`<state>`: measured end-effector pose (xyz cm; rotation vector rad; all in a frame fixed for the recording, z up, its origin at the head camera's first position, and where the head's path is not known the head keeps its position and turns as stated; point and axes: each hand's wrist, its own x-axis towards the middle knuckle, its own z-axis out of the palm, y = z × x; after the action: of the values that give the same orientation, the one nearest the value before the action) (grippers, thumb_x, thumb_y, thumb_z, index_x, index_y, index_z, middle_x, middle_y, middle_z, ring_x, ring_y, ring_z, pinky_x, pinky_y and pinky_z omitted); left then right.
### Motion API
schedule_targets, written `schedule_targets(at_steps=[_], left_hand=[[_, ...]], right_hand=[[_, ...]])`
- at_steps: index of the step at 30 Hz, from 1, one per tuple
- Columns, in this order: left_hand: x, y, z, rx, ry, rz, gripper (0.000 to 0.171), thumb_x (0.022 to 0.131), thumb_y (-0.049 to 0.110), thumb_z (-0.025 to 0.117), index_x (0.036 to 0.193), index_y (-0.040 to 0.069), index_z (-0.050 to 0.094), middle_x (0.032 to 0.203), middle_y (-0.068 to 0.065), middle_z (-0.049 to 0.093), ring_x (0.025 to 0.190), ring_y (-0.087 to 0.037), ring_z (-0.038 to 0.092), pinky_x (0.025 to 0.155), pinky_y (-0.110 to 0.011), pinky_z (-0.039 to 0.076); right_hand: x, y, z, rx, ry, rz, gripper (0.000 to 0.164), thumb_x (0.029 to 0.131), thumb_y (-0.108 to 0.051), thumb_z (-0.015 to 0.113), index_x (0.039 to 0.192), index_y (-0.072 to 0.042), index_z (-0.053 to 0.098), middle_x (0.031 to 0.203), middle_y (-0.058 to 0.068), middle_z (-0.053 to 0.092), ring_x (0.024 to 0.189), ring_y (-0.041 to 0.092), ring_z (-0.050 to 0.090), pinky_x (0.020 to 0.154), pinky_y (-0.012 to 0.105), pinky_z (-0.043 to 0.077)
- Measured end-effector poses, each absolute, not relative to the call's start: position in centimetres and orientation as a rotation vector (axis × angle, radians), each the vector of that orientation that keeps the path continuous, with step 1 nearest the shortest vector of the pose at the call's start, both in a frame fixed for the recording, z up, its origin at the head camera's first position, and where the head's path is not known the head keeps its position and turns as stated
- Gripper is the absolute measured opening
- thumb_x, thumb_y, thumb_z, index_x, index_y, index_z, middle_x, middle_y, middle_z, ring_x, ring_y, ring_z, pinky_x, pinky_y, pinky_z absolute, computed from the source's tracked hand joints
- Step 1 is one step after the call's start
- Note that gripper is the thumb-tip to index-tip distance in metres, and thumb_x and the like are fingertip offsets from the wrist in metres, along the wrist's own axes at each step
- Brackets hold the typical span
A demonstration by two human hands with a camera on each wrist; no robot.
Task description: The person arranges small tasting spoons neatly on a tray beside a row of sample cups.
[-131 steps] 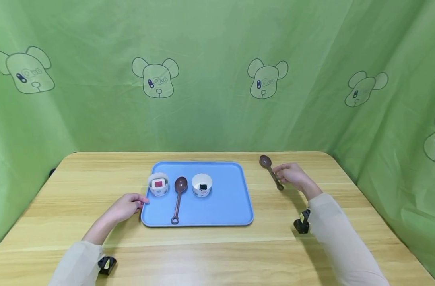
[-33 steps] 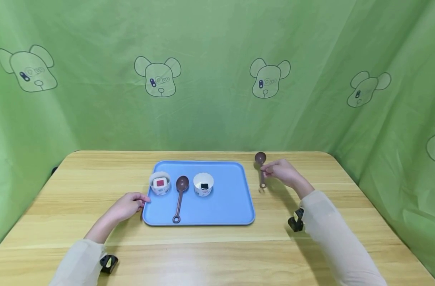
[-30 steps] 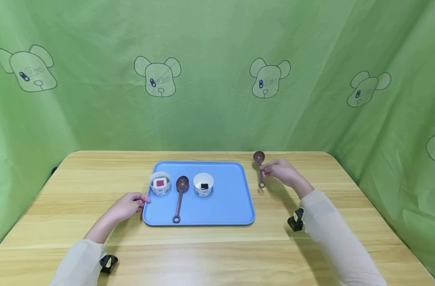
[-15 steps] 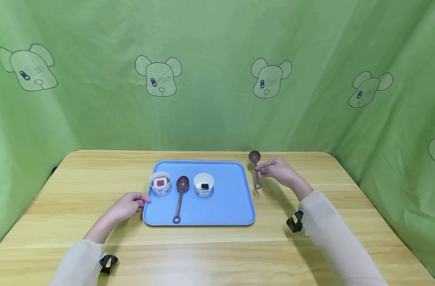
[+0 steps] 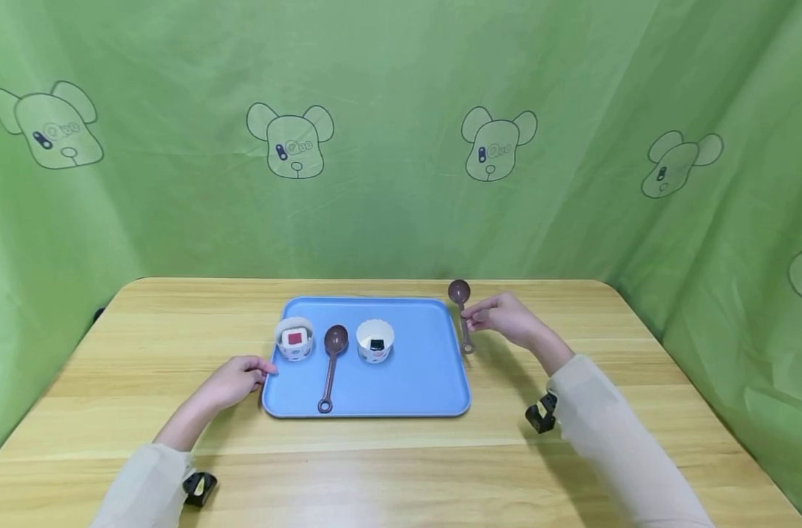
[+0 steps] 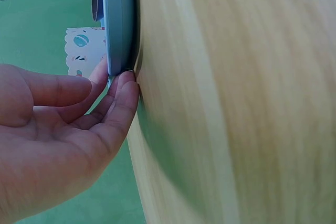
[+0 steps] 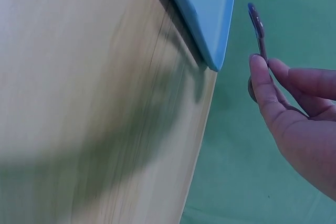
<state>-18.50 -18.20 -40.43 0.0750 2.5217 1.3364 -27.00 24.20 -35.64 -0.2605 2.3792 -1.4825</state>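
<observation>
In the head view my right hand [image 5: 503,320] pinches the handle of a brown spoon [image 5: 459,291] beside the tray's top right edge, bowl pointing away. The right wrist view shows this spoon [image 7: 256,20] between fingertips, raised above table level. My left hand [image 5: 232,381] touches the left rim of the blue tray [image 5: 417,389]; in the left wrist view its fingertips rest at the tray's edge [image 6: 119,24], thumb apart. On the tray lie a second brown spoon [image 5: 331,359], a paper cup [image 5: 294,350] with a white-and-red piece, and another cup [image 5: 374,334] with a black-and-white piece.
The wooden table [image 5: 348,469] carries the tray near its far side. A green curtain [image 5: 401,220] with bear-head prints hangs behind the table and along its sides. Each sleeve has a small black device [image 5: 542,414] at the wrist.
My right hand took hold of the spoon lying right of the tray, lifted it and turned it more upright. It has carried it left to the tray's edge. My left hand stayed put.
</observation>
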Motion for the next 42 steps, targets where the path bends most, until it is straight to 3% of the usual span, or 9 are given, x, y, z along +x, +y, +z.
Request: schedule_targets(at_steps=[15, 28, 42], left_hand=[[-18.5, -18.2, -40.7, 0.075, 2.542, 1.324, 0.027, 0.087, -0.007, 0.035, 0.101, -0.012, 0.057, 0.096, -0.019, 0.057, 0.082, -0.022, 0.051, 0.068, -0.031, 0.044], [-18.5, -18.2, -40.7, 0.076, 2.545, 1.326, 0.026, 0.088, -0.007, 0.036, 0.101, -0.013, 0.057, 0.096, -0.019, 0.057, 0.083, -0.023, 0.051, 0.068, -0.031, 0.043], [-18.5, -18.2, -40.6, 0.079, 2.543, 1.324, 0.026, 0.087, -0.007, 0.036, 0.101, -0.012, 0.058, 0.097, -0.019, 0.057, 0.083, -0.023, 0.051, 0.068, -0.031, 0.044]], right_hand=[[-26.1, 23.6, -36.2, -0.280, 2.387, -1.446, 0.030, 0.084, 0.012, 0.040, 0.109, 0.021, 0.053, 0.104, 0.030, 0.059, 0.088, 0.028, 0.061, 0.088, 0.041, 0.045], [-25.4, 22.2, -36.9, -0.281, 2.385, -1.405, 0.027, 0.085, 0.009, 0.047, 0.109, 0.016, 0.056, 0.099, 0.024, 0.063, 0.088, 0.026, 0.062, 0.087, 0.039, 0.046], [-24.8, 20.4, -37.1, -0.295, 2.347, -1.417, 0.027, 0.085, 0.010, 0.044, 0.109, 0.016, 0.056, 0.099, 0.024, 0.062, 0.087, 0.026, 0.062, 0.085, 0.035, 0.048]])
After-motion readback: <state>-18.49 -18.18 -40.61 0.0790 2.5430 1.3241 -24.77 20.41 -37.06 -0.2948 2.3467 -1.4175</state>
